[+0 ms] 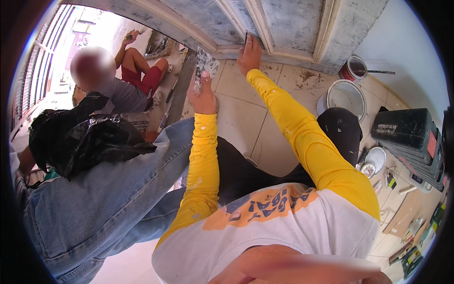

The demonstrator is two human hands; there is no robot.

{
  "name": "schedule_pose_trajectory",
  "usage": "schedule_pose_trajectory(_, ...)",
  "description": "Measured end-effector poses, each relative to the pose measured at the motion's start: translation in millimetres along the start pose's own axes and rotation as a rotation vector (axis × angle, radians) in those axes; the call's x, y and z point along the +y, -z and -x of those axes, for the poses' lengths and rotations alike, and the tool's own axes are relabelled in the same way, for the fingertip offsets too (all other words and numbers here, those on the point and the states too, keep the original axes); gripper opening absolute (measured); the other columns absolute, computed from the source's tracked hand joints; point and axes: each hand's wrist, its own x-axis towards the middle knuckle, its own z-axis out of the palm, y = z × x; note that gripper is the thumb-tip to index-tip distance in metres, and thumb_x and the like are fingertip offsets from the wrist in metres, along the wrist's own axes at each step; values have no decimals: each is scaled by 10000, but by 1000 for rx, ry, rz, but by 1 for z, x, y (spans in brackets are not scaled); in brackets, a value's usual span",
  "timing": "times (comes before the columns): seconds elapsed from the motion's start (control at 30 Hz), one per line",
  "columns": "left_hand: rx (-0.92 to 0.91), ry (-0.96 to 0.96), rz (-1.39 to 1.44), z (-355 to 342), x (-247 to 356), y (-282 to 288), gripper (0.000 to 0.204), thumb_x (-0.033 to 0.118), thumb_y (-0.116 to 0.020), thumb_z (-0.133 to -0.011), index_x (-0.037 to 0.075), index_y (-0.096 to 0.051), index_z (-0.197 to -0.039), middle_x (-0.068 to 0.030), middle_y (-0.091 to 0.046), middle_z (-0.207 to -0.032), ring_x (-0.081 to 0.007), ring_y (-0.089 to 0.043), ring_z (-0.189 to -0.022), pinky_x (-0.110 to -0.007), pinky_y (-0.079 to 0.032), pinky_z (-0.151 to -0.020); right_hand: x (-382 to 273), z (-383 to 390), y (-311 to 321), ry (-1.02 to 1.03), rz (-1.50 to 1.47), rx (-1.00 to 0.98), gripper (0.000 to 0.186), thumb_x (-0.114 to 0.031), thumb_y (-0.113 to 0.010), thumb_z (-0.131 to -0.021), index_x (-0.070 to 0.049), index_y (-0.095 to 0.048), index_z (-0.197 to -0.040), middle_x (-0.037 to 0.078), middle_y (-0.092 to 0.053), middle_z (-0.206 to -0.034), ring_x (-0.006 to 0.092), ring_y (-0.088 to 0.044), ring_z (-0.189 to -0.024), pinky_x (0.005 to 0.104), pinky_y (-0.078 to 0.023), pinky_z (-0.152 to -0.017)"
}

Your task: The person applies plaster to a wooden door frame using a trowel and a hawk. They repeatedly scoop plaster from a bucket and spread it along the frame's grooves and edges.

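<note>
My left hand (202,97) is closed around a wide putty knife (206,64), its blade pointing up and smeared with grey and white filler. The thumb lies against the lower part of the blade. To its right, my right hand (249,54) presses its fingers against the lower part of a panelled door (288,26), beside a raised moulding. A small dark edge shows at those fingertips; most of what they hold is hidden. Patchy grey and white filler covers the door panels, and the mouldings are cream.
Right of the door stand a paint can (352,70) with a stick across it, a white bucket (346,97) and a black toolbox (406,130). Close on my left, a person in jeans (109,199) has a black plastic bag (85,137). Another person (125,94) sits near the doorway.
</note>
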Motion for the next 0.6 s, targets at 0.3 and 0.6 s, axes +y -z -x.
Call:
schedule_pose_trajectory(0.3, 9, -4, -115, -5, -10, 5, 401, 280, -685, -909, -89, -614, -1050, -81, -648, -958, -117, -571, -876, -256, -465, -813, 17, 38, 15, 118, -39, -330, 599, 18, -514, -770, 2, -414, -1360, 226, -451, -1347, 401, -421, -1225, 487, -321, -1042)
schedule_pose_trajectory(0.6, 72, 50, -113, 0, 0, -1, 420, 285, -687, -909, -89, -603, -1080, -75, -637, -979, -122, -559, -866, -268, -467, -807, 14, 3, 8, 56, -17, -34, 649, 39, -517, -754, -18, -394, -1388, 226, -431, -1375, 417, -396, -1252, 480, -315, -1065)
